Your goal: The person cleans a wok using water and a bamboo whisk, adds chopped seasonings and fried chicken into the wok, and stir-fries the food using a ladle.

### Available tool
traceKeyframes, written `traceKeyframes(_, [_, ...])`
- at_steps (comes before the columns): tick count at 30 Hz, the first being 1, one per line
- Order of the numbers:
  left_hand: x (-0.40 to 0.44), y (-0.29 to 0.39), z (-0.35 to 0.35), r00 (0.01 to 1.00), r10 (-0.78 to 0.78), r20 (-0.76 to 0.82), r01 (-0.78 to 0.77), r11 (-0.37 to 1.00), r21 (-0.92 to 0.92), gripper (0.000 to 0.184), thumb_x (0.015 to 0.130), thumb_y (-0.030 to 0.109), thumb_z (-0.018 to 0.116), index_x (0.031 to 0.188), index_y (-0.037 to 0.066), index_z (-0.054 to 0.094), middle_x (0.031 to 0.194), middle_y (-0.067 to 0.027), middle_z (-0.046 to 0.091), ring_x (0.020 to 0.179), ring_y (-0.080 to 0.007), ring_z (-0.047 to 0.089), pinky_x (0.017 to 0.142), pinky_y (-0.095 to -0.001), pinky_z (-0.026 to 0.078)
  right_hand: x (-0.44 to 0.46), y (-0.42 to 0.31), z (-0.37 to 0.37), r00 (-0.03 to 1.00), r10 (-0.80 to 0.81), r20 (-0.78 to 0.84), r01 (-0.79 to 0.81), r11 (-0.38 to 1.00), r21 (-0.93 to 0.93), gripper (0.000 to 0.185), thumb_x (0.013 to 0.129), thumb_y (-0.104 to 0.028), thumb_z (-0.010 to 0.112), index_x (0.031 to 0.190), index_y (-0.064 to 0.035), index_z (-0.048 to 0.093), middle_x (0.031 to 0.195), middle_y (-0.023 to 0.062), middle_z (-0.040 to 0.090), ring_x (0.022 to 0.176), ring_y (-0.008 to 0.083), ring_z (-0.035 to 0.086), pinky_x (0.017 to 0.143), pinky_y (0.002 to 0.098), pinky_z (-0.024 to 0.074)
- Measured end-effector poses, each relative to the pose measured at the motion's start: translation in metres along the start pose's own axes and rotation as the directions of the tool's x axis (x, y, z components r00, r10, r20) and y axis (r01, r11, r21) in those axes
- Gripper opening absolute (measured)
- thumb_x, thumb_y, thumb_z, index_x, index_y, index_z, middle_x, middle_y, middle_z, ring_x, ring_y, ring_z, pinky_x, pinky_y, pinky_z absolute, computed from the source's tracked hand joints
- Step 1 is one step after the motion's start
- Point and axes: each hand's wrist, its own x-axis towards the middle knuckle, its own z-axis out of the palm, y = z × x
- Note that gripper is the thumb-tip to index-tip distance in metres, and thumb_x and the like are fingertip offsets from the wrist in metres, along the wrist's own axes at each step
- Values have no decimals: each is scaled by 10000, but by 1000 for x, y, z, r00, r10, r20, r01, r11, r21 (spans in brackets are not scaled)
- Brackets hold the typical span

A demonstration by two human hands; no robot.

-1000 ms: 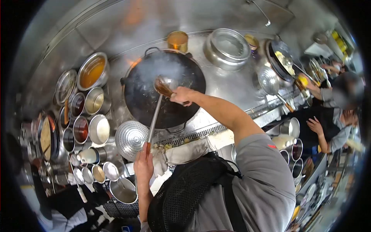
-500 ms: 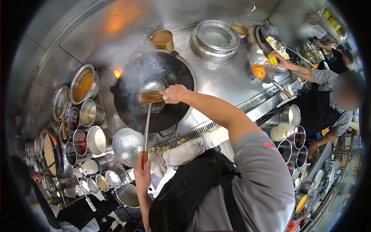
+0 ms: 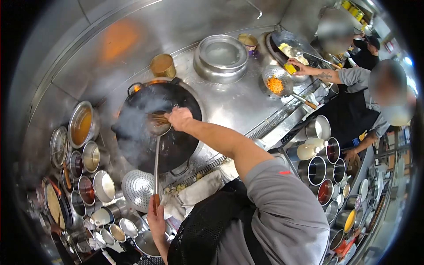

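My left hand (image 3: 157, 225) is closed round the wooden end of a long-handled ladle (image 3: 157, 163). The ladle's bowl is over the wok (image 3: 181, 145), partly covered by a bamboo wok brush (image 3: 157, 118). My right hand (image 3: 180, 118) grips that brush, its bristles over the ladle bowl. Smoke or steam rises from the dark wok and blurs its left side. Close to the ladle handle lies a perforated strainer (image 3: 138, 190), and folded cloths (image 3: 201, 187) rest at the front edge of the stove.
Metal pots of sauces (image 3: 86, 190) crowd the left side. Behind the wok stand a tin can (image 3: 162, 66) and a large steel pot (image 3: 221, 57). To the right, a co-worker's hand (image 3: 300, 67) holds a yellow box near a strainer of orange shreds (image 3: 275, 85).
The view has shifted, so the wok sits lower and further left. My right hand has brought the brush over the ladle bowl, covering more of it. Both hands keep their holds.
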Motion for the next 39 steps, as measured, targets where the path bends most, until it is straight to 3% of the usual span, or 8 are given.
traceKeyframes(2, [9, -39, -5, 982, 182, -40, -165, 949, 267, 584, 1001, 47, 596, 1547, -14, 400, 1352, -178, 631, 1116, -240, 670, 999, -344, 507, -17, -6, -16, 993, 65, -102, -58, 996, 63, 495, 883, -209, 657, 1362, -107, 587, 1192, 248, 671, 1094, 372, 702, 874, 460, 586])
traceKeyframes(6, [21, -13, 4, 989, -141, -49, 149, 954, 260, 543, 922, 37, 596, 1426, 2, 394, 991, -154, 620, 680, -253, 621, 689, -419, 530, -51, -18, -26, 966, 193, -172, -126, 933, 338, 576, 955, -371, 592, 1488, -177, 490, 1207, 270, 652, 1090, 421, 688, 913, 504, 568])
traceKeyframes(9, [45, -26, 1, 990, -134, -36, 136, 880, 455, 246, 988, 159, 636, 1177, 102, 489, 848, -72, 544, 748, -188, 548, 735, -339, 451, -89, -18, -46, 966, 163, -202, -62, 901, 430, 601, 933, -413, 648, 1467, -163, 533, 1193, 259, 663, 1092, 418, 683, 916, 509, 556])
traceKeyframes(14, [80, -61, -11, 965, -254, -67, 260, 887, 382, 332, 942, 320, 712, 1096, 136, 483, 843, -90, 536, 740, -255, 557, 749, -419, 443, -152, 20, -57, 936, 200, -289, -4, 828, 560, 649, 957, -438, 637, 1531, -185, 473, 1209, 254, 653, 1113, 440, 659, 960, 517, 531])
traceKeyframes(16, [66, -10, 6, 978, -198, -72, 188, 665, 722, 348, 928, 336, 724, 1116, 105, 543, 898, -120, 588, 776, -295, 576, 785, -437, 468, -175, 41, -39, 815, 340, -469, 47, 768, 639, 627, 974, -435, 639, 1530, -204, 463, 1124, 252, 652, 977, 464, 679, 869, 531, 559])
traceKeyframes(20, [89, -52, 0, 969, 93, -230, 127, 611, 782, 491, 895, 308, 744, 1262, 40, 558, 1015, -161, 633, 869, -322, 602, 840, -466, 486, -245, 70, -7, 775, 544, -321, -154, 656, 739, 700, 1006, -440, 595, 1601, -204, 310, 1154, 265, 605, 937, 465, 680, 827, 536, 571])
traceKeyframes(29, [79, 102, 91, 905, 425, 6, -393, 831, 393, 439, 932, 44, 643, 1355, 2, 534, 1231, -163, 563, 1076, -259, 586, 858, -353, 492, -320, 76, 127, 894, 423, 145, -428, 718, 549, 652, 962, -249, 582, 1555, -126, 341, 1240, 295, 573, 1029, 457, 677, 863, 529, 563])
traceKeyframes(39, [50, 125, 196, 776, 517, 361, -605, 772, 194, 358, 903, 5, 670, 1254, 7, 597, 1186, -153, 588, 1013, -262, 638, 835, -356, 553, -305, 90, 123, 901, 417, 121, -426, 795, 432, 596, 929, -176, 572, 1477, -12, 402, 1285, 288, 590, 1129, 415, 667, 905, 483, 572])
